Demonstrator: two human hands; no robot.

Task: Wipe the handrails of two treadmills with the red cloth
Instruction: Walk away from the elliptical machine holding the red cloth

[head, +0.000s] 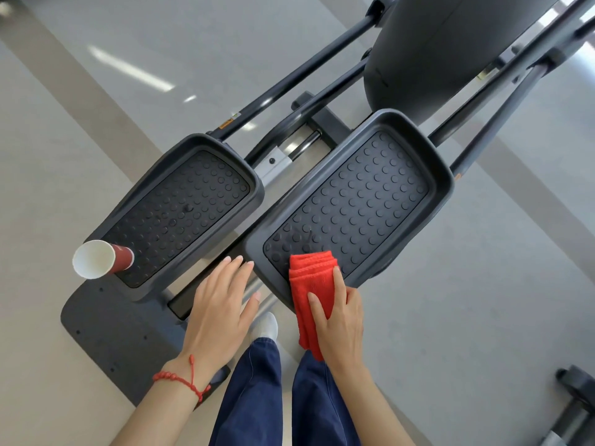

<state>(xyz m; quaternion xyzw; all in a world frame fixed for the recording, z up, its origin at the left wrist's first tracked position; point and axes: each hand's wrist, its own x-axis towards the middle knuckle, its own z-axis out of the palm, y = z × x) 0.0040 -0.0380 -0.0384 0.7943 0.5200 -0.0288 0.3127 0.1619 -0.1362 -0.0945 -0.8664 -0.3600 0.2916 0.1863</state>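
Observation:
A folded red cloth [310, 284] lies over the near rim of the right foot pedal [357, 201] of a dark exercise machine. My right hand [338, 320] rests on the cloth with its fingers closed around it. My left hand [222, 304], a red string bracelet on its wrist, hovers flat with spread fingers over the gap between the two pedals and holds nothing. The left foot pedal [177, 214] sits beside it. No handrail is visible in this downward view.
A red paper cup [99, 259] with a white inside stands on the near left corner of the left pedal. Dark metal bars [289, 75] run up to the machine's housing [450, 49]. Part of another machine [576, 407] shows at the lower right. My legs and a white shoe [265, 326] stand on grey floor.

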